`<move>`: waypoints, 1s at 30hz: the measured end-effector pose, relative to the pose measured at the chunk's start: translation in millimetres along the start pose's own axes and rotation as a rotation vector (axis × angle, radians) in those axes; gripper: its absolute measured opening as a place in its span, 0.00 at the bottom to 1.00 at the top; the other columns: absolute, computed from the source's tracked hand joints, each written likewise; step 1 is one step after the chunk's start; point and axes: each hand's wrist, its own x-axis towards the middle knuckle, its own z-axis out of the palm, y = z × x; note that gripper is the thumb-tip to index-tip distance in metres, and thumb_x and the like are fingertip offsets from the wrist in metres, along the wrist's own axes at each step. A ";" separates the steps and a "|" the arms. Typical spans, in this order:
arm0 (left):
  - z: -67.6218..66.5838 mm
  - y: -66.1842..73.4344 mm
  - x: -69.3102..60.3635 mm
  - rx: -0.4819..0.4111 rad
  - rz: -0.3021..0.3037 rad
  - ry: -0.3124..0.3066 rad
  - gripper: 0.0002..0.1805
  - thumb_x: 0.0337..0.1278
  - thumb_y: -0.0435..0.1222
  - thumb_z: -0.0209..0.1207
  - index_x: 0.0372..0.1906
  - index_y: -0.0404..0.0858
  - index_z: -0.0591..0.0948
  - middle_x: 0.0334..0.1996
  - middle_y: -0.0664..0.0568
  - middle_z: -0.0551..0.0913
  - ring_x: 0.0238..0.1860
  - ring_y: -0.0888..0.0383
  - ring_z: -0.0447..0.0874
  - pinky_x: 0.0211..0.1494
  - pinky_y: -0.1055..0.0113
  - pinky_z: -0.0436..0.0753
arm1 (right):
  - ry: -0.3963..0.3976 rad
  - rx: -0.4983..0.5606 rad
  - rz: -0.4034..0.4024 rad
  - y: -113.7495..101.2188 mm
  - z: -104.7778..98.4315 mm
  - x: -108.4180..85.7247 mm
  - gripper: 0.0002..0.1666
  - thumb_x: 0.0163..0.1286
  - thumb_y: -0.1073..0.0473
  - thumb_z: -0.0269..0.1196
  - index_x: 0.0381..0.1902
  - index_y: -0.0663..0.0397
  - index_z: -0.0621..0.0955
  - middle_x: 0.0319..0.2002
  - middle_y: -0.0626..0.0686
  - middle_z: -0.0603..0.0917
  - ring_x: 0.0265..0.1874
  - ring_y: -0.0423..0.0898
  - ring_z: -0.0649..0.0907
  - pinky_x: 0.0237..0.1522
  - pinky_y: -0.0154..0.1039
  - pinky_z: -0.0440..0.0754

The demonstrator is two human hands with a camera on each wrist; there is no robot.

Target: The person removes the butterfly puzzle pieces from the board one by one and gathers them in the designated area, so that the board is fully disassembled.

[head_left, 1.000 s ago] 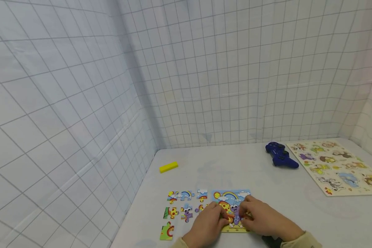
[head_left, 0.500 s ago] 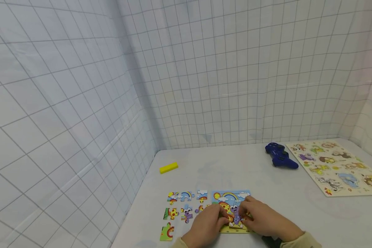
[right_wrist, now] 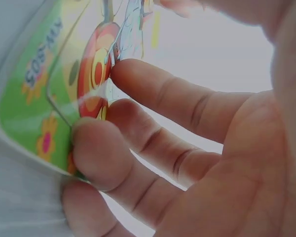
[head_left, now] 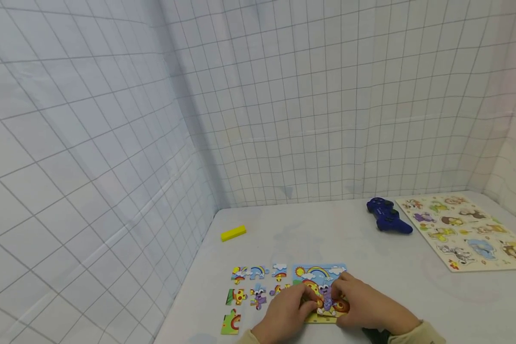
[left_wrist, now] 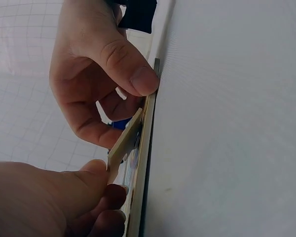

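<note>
A butterfly jigsaw board (head_left: pixel 320 270) lies on the table in front of me, with both hands over its lower part. My left hand (head_left: pixel 287 310) pinches a thin puzzle piece (left_wrist: pixel 124 140) between thumb and fingers; the left wrist view has it tilted up off the board. On the board's right side is my right hand (head_left: pixel 363 303). In the right wrist view, its fingers (right_wrist: pixel 153 91) touch the picture near a red-orange ringed wing spot, and its thumb lies at the board's edge. Part of the picture is hidden under the hands.
Several loose puzzle pieces (head_left: pixel 258 272) lie in rows left of the board. A yellow block (head_left: pixel 233 233) sits farther back. A blue game controller (head_left: pixel 387 216) and an animal puzzle board (head_left: pixel 468 234) are at the back right. Gridded cloth walls (head_left: pixel 284 119) rise behind and left.
The right hand's fingers have shifted and spread slightly, uncovering the orange wing at the lower right of the picture. The left hand has stayed nearly in place.
</note>
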 end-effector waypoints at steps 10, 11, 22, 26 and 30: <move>-1.3 1.9 1.5 -0.163 -0.007 -0.005 0.08 0.70 0.40 0.64 0.50 0.46 0.85 0.32 0.70 0.85 0.32 0.74 0.80 0.38 0.73 0.78 | -0.014 0.015 0.012 -0.7 -1.5 0.4 0.22 0.51 0.53 0.78 0.41 0.43 0.79 0.41 0.46 0.72 0.34 0.38 0.72 0.35 0.33 0.71; -1.3 1.7 1.5 -0.169 -0.006 -0.002 0.07 0.70 0.40 0.64 0.49 0.46 0.85 0.32 0.70 0.85 0.32 0.75 0.80 0.38 0.73 0.78 | -0.014 0.014 0.015 -0.9 -1.5 0.5 0.22 0.51 0.53 0.78 0.41 0.43 0.79 0.42 0.46 0.72 0.35 0.38 0.72 0.35 0.33 0.71; -12.9 -1.0 0.8 -0.296 -0.035 0.066 0.08 0.68 0.39 0.65 0.47 0.44 0.88 0.34 0.65 0.88 0.34 0.70 0.83 0.38 0.72 0.81 | 0.020 0.040 -0.024 -0.4 -1.2 -2.1 0.21 0.50 0.55 0.78 0.40 0.43 0.80 0.43 0.46 0.73 0.35 0.37 0.73 0.36 0.33 0.71; -30.7 -2.2 -1.5 -0.458 -0.125 0.130 0.08 0.66 0.40 0.67 0.45 0.43 0.89 0.36 0.58 0.89 0.33 0.65 0.84 0.35 0.70 0.81 | 0.016 0.042 -0.011 0.9 -0.9 -0.7 0.21 0.51 0.54 0.78 0.40 0.42 0.80 0.43 0.45 0.73 0.36 0.38 0.73 0.37 0.33 0.72; -48.6 -5.1 -5.3 -0.628 -0.207 0.148 0.12 0.65 0.39 0.67 0.49 0.38 0.88 0.34 0.52 0.89 0.31 0.61 0.84 0.33 0.68 0.82 | 0.013 0.047 -0.005 1.1 -0.3 -0.1 0.21 0.50 0.55 0.78 0.40 0.43 0.80 0.43 0.45 0.73 0.36 0.38 0.73 0.38 0.33 0.72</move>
